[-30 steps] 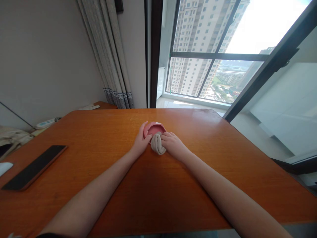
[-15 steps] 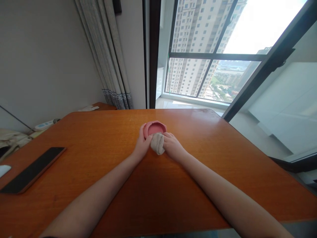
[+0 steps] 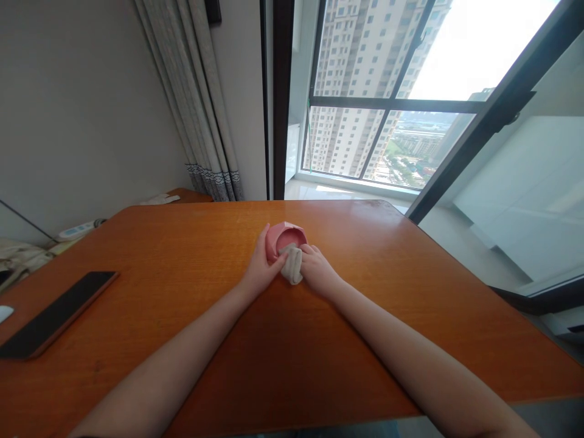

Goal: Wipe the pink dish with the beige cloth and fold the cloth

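A pink faceted bowl (image 3: 274, 236) is tipped toward me over the middle of the table, its hollow facing me. My left hand (image 3: 263, 263) grips the bowl's left side, thumb at the near rim. A light grey cloth (image 3: 292, 267) hangs bunched at the bowl's near edge. My right hand (image 3: 317, 269) is closed on the cloth and presses it against the lower right of the rim. The right fingertips are partly hidden by the cloth and bowl.
The brown wooden table (image 3: 210, 243) spreads around both arms. A long dark flat object (image 3: 59, 313) lies at the left, with a white item (image 3: 5, 312) near it. A power strip (image 3: 76, 230) sits beyond the left edge. Behind are a curtain (image 3: 201, 121) and a window (image 3: 351, 140).
The bowl has turned and tilted a little more upright in my left hand. The cloth has shifted slightly along the rim with my right hand. The view has moved slightly.
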### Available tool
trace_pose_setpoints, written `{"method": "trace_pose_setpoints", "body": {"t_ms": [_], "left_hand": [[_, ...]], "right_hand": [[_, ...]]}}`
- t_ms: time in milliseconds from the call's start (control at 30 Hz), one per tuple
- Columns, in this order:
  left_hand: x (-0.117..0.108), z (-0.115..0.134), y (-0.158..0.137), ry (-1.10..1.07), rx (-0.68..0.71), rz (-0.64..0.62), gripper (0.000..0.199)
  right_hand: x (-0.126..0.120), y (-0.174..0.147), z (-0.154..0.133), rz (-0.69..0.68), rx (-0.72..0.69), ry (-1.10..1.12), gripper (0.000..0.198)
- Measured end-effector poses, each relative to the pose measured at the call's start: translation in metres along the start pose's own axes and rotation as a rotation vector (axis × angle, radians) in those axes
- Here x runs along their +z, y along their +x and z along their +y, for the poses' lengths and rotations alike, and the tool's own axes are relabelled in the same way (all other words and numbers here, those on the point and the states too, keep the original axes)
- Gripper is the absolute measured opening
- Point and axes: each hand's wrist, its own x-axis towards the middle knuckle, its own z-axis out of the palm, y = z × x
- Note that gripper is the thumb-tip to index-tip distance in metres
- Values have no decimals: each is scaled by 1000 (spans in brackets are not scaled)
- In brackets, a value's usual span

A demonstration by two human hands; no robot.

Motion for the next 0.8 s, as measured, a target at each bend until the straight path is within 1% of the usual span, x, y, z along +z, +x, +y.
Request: {"method": "trace_pose_setpoints", "body": {"t_ms": [67,133,267,333,400,467,567,633,733,800], "left_hand": [[2,0,-4,-16,-8,25,80],[1,-1,-4,-35,-12,19,80],[-5,-9,3,-70,-41,0,71],[-9,-12,8,-101,-84,-27,68],[-12,-11,10,-112,-101,-82,67],[-12,-6,10,-126,-102,-110,71],[-1,6,4,-278,-152,-51,82],[9,10,-2,-377,-179,18,81],[19,6,-7,-353,-187,96,71],[18,-2,-6,-304,-193,105,63]], "right_hand": [[2,-1,-4,14,-5,18,15],[2,-1,-7,25,-6,29,15],[-4,2,-8,11,-1,25,13],[-10,3,-5,-23,-25,10,13],[-14,3,0,-53,-50,-11,15],[-15,3,3,-71,-59,-36,13],[-10,2,4,-43,-38,-56,9],[-5,2,2,22,-8,-30,14],[-2,2,-1,95,-2,31,16],[-4,3,0,80,-15,43,14]]}}
